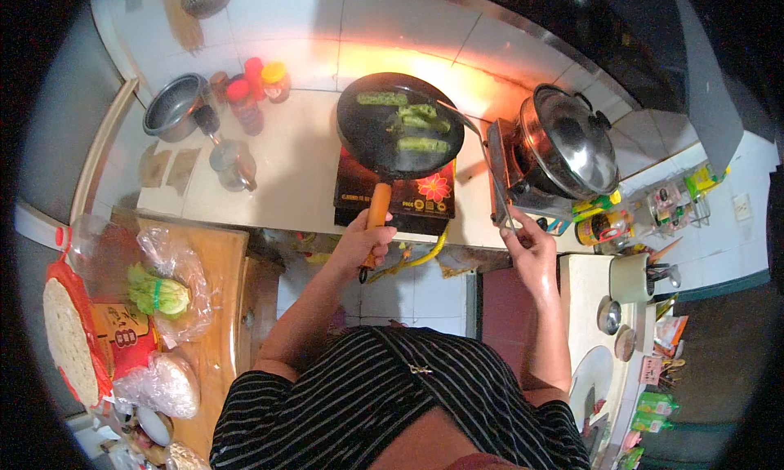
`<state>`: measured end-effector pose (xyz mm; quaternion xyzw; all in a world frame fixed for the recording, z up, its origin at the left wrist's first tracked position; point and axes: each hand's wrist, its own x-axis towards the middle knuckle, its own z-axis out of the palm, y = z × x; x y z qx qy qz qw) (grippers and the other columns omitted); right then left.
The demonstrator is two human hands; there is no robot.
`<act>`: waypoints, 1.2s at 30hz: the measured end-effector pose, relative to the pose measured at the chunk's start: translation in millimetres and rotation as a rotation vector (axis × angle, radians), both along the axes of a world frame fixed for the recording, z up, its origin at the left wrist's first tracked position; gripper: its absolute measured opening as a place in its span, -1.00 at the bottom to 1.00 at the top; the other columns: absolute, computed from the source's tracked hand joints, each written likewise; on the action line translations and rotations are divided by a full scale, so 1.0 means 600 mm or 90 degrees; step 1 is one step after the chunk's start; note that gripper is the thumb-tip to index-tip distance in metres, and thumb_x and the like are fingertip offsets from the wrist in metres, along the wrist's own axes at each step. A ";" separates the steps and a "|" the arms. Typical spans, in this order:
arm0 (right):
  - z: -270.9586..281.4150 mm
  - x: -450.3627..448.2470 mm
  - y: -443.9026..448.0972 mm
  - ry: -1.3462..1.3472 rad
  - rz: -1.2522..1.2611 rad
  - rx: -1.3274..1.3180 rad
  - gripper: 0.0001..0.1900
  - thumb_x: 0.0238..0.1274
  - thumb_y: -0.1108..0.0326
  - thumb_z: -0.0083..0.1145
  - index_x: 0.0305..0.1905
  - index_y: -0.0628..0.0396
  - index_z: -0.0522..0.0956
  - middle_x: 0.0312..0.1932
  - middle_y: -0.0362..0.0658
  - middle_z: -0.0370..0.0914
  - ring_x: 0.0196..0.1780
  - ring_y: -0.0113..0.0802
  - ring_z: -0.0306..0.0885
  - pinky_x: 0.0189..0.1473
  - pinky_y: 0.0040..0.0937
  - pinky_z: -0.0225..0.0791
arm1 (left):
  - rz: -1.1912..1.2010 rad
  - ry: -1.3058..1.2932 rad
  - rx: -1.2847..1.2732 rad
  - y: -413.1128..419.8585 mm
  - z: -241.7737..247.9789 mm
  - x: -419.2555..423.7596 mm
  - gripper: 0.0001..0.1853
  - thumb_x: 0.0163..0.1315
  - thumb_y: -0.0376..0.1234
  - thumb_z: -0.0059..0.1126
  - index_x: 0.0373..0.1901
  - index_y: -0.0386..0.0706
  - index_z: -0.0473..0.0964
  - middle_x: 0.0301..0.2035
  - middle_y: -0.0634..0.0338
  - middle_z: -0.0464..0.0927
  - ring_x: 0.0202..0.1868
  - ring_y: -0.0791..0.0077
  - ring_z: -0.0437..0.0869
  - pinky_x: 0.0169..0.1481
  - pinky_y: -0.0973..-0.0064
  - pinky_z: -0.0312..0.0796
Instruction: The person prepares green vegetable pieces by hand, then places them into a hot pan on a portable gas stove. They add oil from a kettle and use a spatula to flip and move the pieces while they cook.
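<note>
My left hand (pixel 360 242) grips the orange handle (pixel 378 203) of a dark frying pan (pixel 398 164). Several elongated green pieces of food (pixel 422 144) lie apart in the pan. The pan is above an electric cooktop (pixel 398 202) with a printed flower; whether it rests fully on it I cannot tell. In my right hand (pixel 531 246) is a long, thin metal cooking utensil (pixel 497 175), pinched near its lower end. Its far end reaches the pan's right rim, close to the food; its exact shape is unclear.
To the right, a lidded steel pot (pixel 572 145) stands on a gas stove (pixel 503 157). Red-capped jars (pixel 242 99), a grey pot (pixel 174 108) and a metal ladle (pixel 233 164) occupy the counter's left. A wooden table (pixel 217 298) holds bagged lettuce (pixel 159 292) and flatbread (pixel 70 341).
</note>
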<state>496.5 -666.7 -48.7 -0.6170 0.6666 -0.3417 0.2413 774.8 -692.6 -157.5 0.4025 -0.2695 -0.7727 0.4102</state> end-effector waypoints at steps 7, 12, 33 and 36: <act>0.003 0.009 0.014 -0.050 -0.006 0.029 -0.59 0.14 0.45 0.22 0.14 0.10 0.52 -0.58 -0.32 0.42 -0.48 -0.65 0.28 -0.39 -0.61 0.27 | 0.032 -0.021 -0.054 -0.094 0.011 -0.014 -0.68 0.10 -0.42 0.17 -0.14 -0.16 0.27 -0.57 0.32 0.33 -0.64 0.66 0.36 -0.62 0.60 0.29; 0.005 0.002 0.031 -0.031 -0.011 0.017 -0.58 0.13 0.45 0.22 0.15 0.10 0.51 -0.59 -0.31 0.43 -0.48 -0.66 0.32 -0.38 -0.61 0.29 | 0.007 -0.030 -0.004 -0.012 0.010 -0.005 -0.64 0.10 -0.42 0.20 -0.10 -0.14 0.27 -0.60 0.33 0.31 -0.67 0.62 0.35 -0.64 0.56 0.26; -0.012 -0.008 0.074 -0.095 -0.031 -0.003 -0.56 0.10 0.48 0.25 0.14 0.07 0.52 -0.57 -0.39 0.35 -0.44 -0.67 0.24 -0.31 -0.65 0.27 | 0.015 -0.014 -0.074 -0.032 -0.017 -0.020 -0.66 0.14 -0.41 0.20 -0.07 -0.11 0.33 -0.57 0.36 0.35 -0.70 0.70 0.30 -0.66 0.66 0.18; -0.015 -0.008 0.082 -0.101 -0.054 0.024 -0.54 0.08 0.49 0.25 0.15 0.07 0.52 -0.57 -0.41 0.25 -0.46 -0.67 0.19 -0.34 -0.67 0.23 | 0.044 0.009 -0.044 -0.027 -0.001 -0.027 -0.68 0.14 -0.40 0.21 -0.09 -0.10 0.34 -0.59 0.39 0.32 -0.71 0.70 0.29 -0.68 0.65 0.16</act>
